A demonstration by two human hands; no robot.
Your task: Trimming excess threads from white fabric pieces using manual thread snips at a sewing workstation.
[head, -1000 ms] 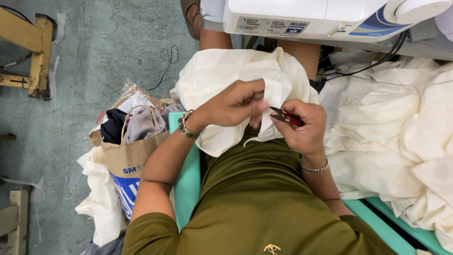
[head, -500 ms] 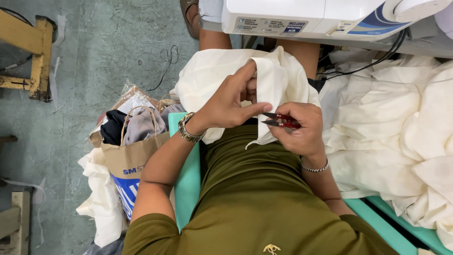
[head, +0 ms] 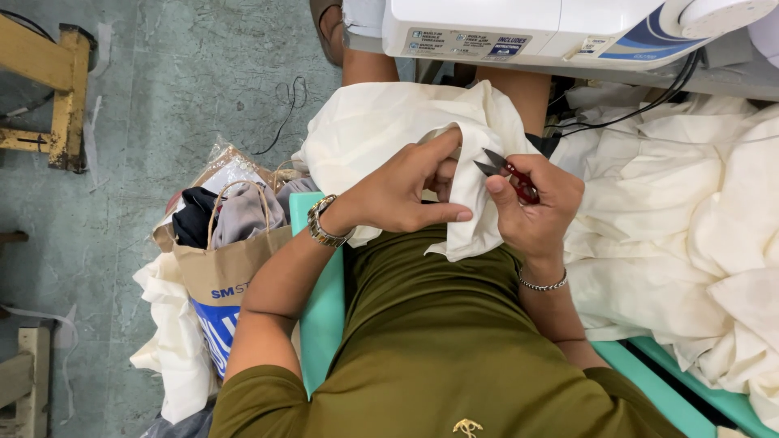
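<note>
Between my two hands, right over my lap, the grip is on: my right hand is closed around a pair of red-handled thread snips, thumb pressing on the handle, and the two dark blades stand a little apart, pointing up and left toward the fold. My left hand pinches the cream cloth, forefinger stretched up along a raised ridge of fabric, thumb lying flat across the bottom edge, the other fingers tucked behind where I can't see them. Blade tips sit just beside that ridge; whether they touch it, I cannot tell. A metal watch rides my left wrist, a thin bead bracelet my right.

Out from there, the cloth drapes over my knees and spills down onto my olive shirt. Off my right side, a big heap of the same cream fabric piles up over a teal bench edge. At the top edge, a white sewing machine stands with a black cable trailing down from it. Off my left side, a brown paper bag stuffed with dark and grey garments sits on the green floor, more cream cloth bunched under it, and a yellow wooden frame stands at the far left.
</note>
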